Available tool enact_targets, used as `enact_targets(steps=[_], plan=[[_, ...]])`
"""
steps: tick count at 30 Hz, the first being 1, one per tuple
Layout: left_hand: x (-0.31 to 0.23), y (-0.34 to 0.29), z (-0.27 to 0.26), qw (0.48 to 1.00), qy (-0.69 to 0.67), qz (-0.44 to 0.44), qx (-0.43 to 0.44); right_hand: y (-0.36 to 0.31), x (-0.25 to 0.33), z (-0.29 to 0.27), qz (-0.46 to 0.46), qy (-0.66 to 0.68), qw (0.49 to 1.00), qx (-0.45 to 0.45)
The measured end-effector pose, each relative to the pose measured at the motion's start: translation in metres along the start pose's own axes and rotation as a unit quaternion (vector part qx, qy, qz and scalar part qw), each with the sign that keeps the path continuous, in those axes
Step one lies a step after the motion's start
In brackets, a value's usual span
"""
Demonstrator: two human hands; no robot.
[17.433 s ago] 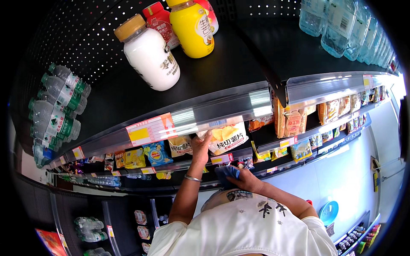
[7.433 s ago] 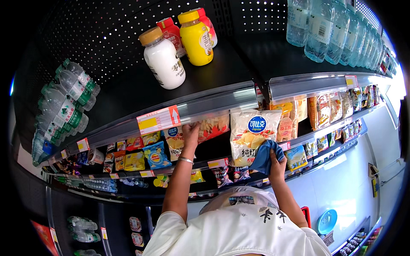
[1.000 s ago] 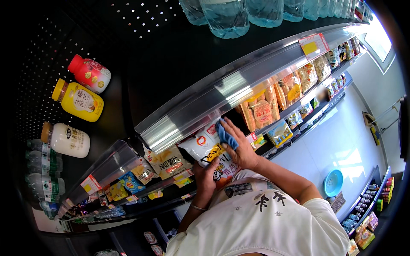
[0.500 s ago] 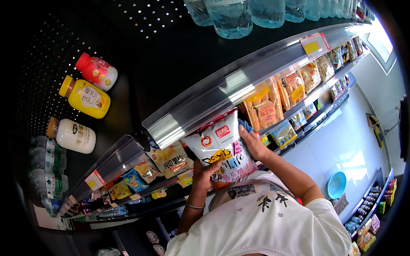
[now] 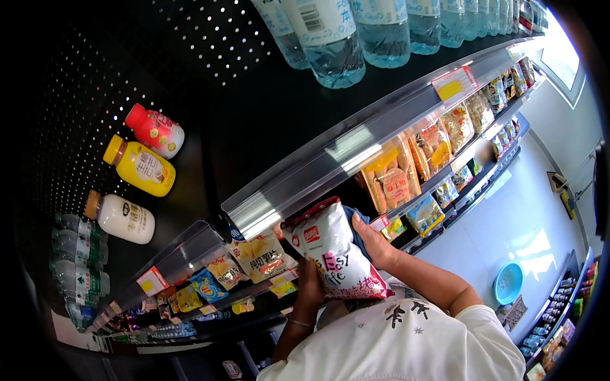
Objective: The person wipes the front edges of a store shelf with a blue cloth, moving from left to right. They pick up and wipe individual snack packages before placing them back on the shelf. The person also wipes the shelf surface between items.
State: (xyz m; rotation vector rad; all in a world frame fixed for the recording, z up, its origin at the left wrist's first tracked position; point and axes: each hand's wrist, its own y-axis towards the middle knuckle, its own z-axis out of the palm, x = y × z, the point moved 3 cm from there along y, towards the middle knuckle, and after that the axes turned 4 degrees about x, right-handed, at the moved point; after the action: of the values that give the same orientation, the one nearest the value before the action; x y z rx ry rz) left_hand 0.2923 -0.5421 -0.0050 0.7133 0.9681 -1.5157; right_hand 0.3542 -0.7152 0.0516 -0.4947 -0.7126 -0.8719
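Note:
A puffed snack bag (image 5: 337, 254), white and silvery with a dark red top edge and colourful lettering, is held up in front of my chest between both hands. My left hand (image 5: 310, 280) grips its left side, with the fingers mostly behind it. On the bag's right side my right hand (image 5: 376, 246) is closed around the edge, the thumb pointing up. A blue cloth (image 5: 359, 232) shows between my right hand and the bag, partly hidden. Just beyond the bag lies the clear front rail of the shelf (image 5: 298, 190).
Water bottles (image 5: 330, 54) line the upper shelf. Three drink bottles, red, yellow (image 5: 143, 168) and white, stand at the left. Packaged bread (image 5: 394, 178) and chip bags (image 5: 262, 254) fill lower shelves. A blue basin (image 5: 508, 284) sits on the floor at the right.
The bag has turned and tilted in my hands, so its lettering has shifted and its lower end points more to the right. The surrounding shelves sit slightly differently in view.

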Motion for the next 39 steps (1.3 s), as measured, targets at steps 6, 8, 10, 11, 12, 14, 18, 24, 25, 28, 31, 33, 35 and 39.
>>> enact_targets(steps=[6, 8, 10, 11, 12, 14, 18, 24, 25, 28, 31, 33, 35, 39], plan=[[-0.011, 0.006, 0.021, 0.985, 0.145, 0.084, 0.048, 0.002, -0.015, 0.0, 0.107, 0.017, 0.991, 0.08], [-0.011, 0.005, 0.019, 0.976, 0.171, 0.122, 0.053, -0.017, -0.011, 0.003, 0.073, -0.192, 0.977, 0.065], [-0.005, 0.004, 0.009, 0.98, 0.148, 0.126, 0.047, -0.034, -0.015, 0.013, 0.091, -0.158, 0.981, 0.07], [-0.009, 0.001, 0.016, 0.991, 0.079, 0.099, 0.046, -0.039, -0.023, 0.011, 0.112, -0.125, 0.984, 0.063], [-0.007, 0.003, 0.015, 0.993, 0.055, 0.077, 0.065, -0.044, -0.03, 0.009, 0.133, -0.092, 0.985, 0.055], [0.002, 0.006, 0.001, 0.991, 0.056, 0.036, 0.118, -0.037, -0.06, -0.011, 0.238, 0.09, 0.966, 0.039], [-0.005, 0.001, 0.007, 0.991, -0.052, 0.005, 0.125, -0.042, -0.084, -0.037, 0.178, -0.031, 0.98, 0.086], [-0.058, -0.009, 0.02, 0.986, 0.061, 0.137, -0.071, -0.062, -0.033, -0.003, 0.212, 0.038, 0.975, 0.055], [-0.058, -0.007, 0.011, 0.985, -0.007, 0.141, -0.098, -0.064, -0.036, -0.008, 0.209, 0.063, 0.975, 0.051], [-0.063, 0.025, -0.028, 0.97, -0.039, 0.217, -0.104, -0.067, -0.032, -0.01, 0.192, 0.147, 0.969, 0.046], [-0.086, 0.051, -0.023, 0.962, 0.012, 0.232, -0.141, -0.071, -0.041, -0.018, 0.183, 0.142, 0.973, 0.002], [-0.089, 0.069, -0.034, 0.959, 0.07, 0.238, -0.134, -0.073, -0.039, -0.016, 0.191, 0.128, 0.973, -0.005], [-0.087, 0.095, -0.047, 0.951, 0.089, 0.272, -0.117, -0.075, -0.037, -0.016, 0.19, 0.115, 0.975, -0.007], [-0.066, 0.146, -0.098, 0.901, 0.295, 0.27, -0.167, -0.075, -0.032, -0.014, 0.178, 0.108, 0.978, -0.005]])
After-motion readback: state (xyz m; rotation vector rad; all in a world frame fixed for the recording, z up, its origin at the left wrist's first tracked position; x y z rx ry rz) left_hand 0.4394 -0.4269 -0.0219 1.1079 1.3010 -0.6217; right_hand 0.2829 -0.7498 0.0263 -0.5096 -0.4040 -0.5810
